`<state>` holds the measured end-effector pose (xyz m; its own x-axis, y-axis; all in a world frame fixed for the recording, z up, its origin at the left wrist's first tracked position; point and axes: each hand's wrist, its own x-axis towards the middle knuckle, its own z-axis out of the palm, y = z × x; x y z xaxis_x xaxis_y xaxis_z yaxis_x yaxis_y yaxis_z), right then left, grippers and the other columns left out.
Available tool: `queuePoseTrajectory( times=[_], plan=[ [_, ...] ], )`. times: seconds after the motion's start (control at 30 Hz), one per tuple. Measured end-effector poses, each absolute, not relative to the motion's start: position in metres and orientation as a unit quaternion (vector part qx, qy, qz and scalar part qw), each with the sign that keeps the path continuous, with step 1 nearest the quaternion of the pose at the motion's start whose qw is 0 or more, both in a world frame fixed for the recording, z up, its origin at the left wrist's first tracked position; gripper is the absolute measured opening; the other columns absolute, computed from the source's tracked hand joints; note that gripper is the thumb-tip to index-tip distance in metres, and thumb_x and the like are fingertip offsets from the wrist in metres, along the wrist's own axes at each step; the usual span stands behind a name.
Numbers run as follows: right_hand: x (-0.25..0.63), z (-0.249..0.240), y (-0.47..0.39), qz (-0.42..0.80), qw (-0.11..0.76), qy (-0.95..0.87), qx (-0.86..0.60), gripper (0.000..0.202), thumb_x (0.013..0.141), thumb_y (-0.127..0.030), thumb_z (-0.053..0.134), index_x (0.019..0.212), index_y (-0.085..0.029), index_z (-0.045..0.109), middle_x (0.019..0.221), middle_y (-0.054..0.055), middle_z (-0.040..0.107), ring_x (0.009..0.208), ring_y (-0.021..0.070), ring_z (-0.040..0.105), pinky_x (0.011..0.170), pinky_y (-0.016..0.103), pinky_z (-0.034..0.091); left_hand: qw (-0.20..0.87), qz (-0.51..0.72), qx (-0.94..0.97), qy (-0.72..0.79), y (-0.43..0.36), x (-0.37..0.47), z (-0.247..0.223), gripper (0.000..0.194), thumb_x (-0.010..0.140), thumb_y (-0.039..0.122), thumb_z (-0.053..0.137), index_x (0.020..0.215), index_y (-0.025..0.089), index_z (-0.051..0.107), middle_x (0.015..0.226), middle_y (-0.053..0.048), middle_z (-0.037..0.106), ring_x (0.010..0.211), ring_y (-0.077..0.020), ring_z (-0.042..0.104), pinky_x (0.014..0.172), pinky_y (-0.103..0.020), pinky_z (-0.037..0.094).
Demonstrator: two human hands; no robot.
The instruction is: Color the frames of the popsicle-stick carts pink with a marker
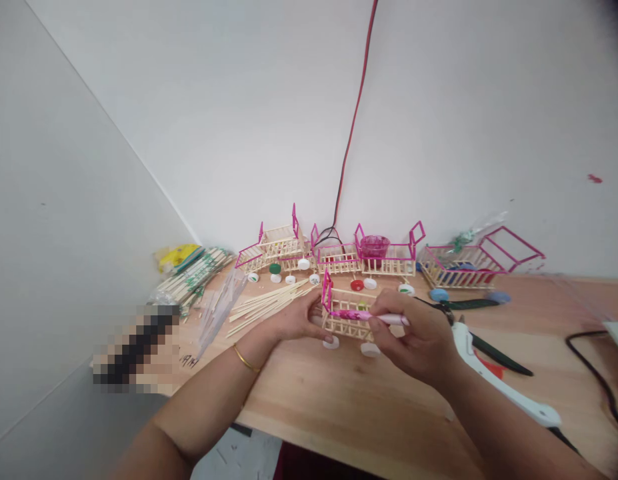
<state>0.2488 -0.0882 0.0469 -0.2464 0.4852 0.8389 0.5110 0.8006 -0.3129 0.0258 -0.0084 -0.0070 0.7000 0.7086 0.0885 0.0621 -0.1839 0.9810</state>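
Facing a pale wall and leaning over a wooden table set against it. Having a row of stick carts standing along the back, showing pale bars and pink frames, and a larger cart standing at the right of the row, tilting its wide pink frame outward. Having a white-handled tool lying just beside the right forearm, and a bundle of sticks lying at the far left, touching or nearly touching a yellow packet. Having loose sticks lying in a fan just beyond the left wrist.

Curving the left hand around the left end of a small cart, holding it between the thumb at the near side and the partly hidden fingers behind. Placing this cart near the middle of the table, in front of the row. Pinching a pink-smeared brush between the thumb and fingers of the right hand, pointing it leftward across the cart toward its pink end frame; not being able to tell whether the tip is touching.

Having a pink-stained cup standing among the back carts. Showing two white caps at the held cart's near side. Wearing a thin gold bracelet on the left wrist.
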Motion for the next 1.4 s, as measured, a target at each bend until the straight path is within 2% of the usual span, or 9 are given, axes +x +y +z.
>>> queuePoseTrajectory(
  times=[0.3, 0.43, 1.0, 1.2, 1.4],
  plan=[
    [0.2493, 0.0455, -0.0882, -0.012, 0.529, -0.786, -0.320, 0.011, 0.082, -0.013, 0.058, 0.086, -0.022, 0.054, 0.069, -0.002, 0.059, 0.060, 0.0114, 0.057, 0.057, 0.022, 0.044, 0.563, 0.274, 0.731, 0.271, -0.0080, 0.0253, -0.0065, 0.083, 0.057, 0.015, 0.088, 0.130, 0.020, 0.049, 0.131, -0.012, 0.057, 0.124, -0.0284, 0.053, 0.106, -0.043, 0.040],
    [0.2493, 0.0451, -0.0874, -0.017, 0.537, -0.779, -0.322, 0.012, 0.082, -0.013, 0.058, 0.090, -0.022, 0.055, 0.074, -0.001, 0.062, 0.063, 0.0117, 0.059, 0.059, 0.022, 0.046, 0.568, 0.273, 0.728, 0.270, -0.0079, 0.0254, -0.0071, 0.083, 0.056, 0.018, 0.089, 0.130, 0.020, 0.050, 0.127, -0.012, 0.059, 0.119, -0.0278, 0.056, 0.103, -0.042, 0.043],
    [0.2499, 0.0439, -0.0875, -0.010, 0.540, -0.774, -0.331, 0.009, 0.081, -0.014, 0.059, 0.085, -0.022, 0.056, 0.070, -0.002, 0.062, 0.059, 0.0118, 0.058, 0.056, 0.023, 0.045, 0.578, 0.273, 0.719, 0.273, -0.0099, 0.0261, -0.0041, 0.083, 0.054, 0.021, 0.090, 0.127, 0.020, 0.052, 0.125, -0.011, 0.060, 0.118, -0.0280, 0.057, 0.101, -0.041, 0.045],
    [0.2482, 0.0469, -0.0887, -0.014, 0.536, -0.774, -0.338, 0.008, 0.080, -0.014, 0.058, 0.082, -0.022, 0.056, 0.067, -0.002, 0.061, 0.056, 0.0111, 0.057, 0.054, 0.022, 0.044, 0.578, 0.268, 0.721, 0.272, -0.0089, 0.0254, -0.0058, 0.081, 0.055, 0.018, 0.090, 0.127, 0.019, 0.052, 0.127, -0.012, 0.059, 0.119, -0.0283, 0.057, 0.102, -0.042, 0.044],
    [0.2500, 0.0438, -0.0854, -0.065, 0.556, -0.738, -0.377, 0.004, 0.083, -0.017, 0.059, 0.083, -0.022, 0.058, 0.067, -0.002, 0.063, 0.056, 0.0128, 0.059, 0.055, 0.024, 0.047, 0.573, 0.268, 0.724, 0.275, -0.0087, 0.0251, -0.0053, 0.090, 0.055, 0.018, 0.090, 0.134, 0.021, 0.047, 0.131, -0.013, 0.058, 0.125, -0.0297, 0.053, 0.106, -0.044, 0.041]
  ],
)
